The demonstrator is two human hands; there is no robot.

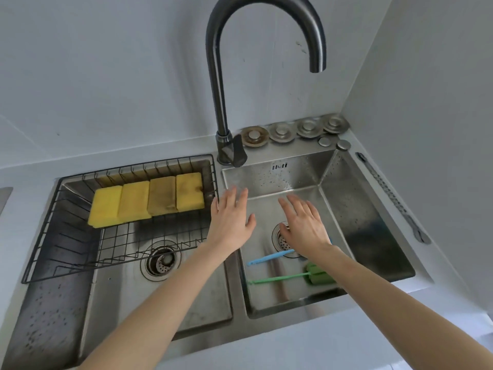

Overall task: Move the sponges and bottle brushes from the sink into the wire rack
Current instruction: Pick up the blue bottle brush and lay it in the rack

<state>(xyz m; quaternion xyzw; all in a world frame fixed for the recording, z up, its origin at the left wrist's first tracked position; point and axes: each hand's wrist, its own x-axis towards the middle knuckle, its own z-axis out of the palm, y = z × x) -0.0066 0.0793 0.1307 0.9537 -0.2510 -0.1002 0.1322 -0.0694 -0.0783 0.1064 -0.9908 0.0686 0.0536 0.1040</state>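
My left hand [231, 219] & right hand [304, 225] hover empty, fingers spread, over right sink [373, 228]; four sponges [148, 198] in wire rack [53, 236], two brushes [282, 265] in basin.

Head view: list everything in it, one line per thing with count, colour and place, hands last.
Sponges: four, yellow, one stained brown, in a row in the rack.
Rack: one, black wire, in the left basin.
Blue brush: one, blue, on the right basin floor, head hidden under the right hand.
Green brush: one, green, right basin floor, nearer the front.
Sink: one, steel, two basins, a drain in each.
Faucet: one, dark, behind the divider.
Drain plugs: four large, two small, metal, back ledge.
Left hand: open, empty, over the divider.
Right hand: open, empty, over the right drain.
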